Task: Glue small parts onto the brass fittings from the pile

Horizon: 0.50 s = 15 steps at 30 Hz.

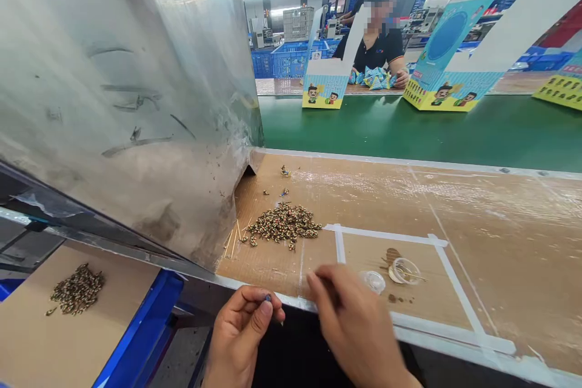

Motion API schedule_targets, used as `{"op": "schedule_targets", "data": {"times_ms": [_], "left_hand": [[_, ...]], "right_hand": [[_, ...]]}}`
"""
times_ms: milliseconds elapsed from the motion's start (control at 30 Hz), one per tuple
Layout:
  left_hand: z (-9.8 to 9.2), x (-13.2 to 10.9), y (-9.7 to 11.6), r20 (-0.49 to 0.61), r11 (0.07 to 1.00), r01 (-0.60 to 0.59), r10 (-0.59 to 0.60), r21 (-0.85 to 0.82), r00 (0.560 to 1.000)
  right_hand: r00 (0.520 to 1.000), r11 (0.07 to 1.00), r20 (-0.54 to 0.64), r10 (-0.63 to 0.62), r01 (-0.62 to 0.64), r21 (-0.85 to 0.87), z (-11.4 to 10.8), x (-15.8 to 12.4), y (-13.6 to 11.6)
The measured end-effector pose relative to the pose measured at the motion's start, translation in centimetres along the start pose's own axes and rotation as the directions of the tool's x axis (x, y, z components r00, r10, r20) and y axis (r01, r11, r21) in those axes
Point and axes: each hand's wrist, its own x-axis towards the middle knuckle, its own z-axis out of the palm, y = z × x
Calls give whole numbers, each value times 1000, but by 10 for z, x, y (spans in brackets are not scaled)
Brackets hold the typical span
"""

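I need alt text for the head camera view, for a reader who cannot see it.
The left hand pinches a dark blue piece at a tan cardboard bench, with the right hand beside it and a heap of small gold-brown pieces behind.

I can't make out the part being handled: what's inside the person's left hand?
A small piece with a dark blue end shows between the thumb and finger of the left hand. The fingers cover the rest, so its shape cannot be seen.
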Motion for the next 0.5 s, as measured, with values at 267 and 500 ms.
{"op": "schedule_targets", "data": {"times_ms": [267, 500], "left_hand": [[-13, -5, -1, -48, 998, -66, 66, -10, 997], [-16, 2, -6, -9, 999, -42, 42, 10, 999]], "right_hand": [[977, 968, -7, 214, -213, -133, 73, 40, -6], [988, 990, 76, 132, -135, 34, 71, 28, 6]]}}
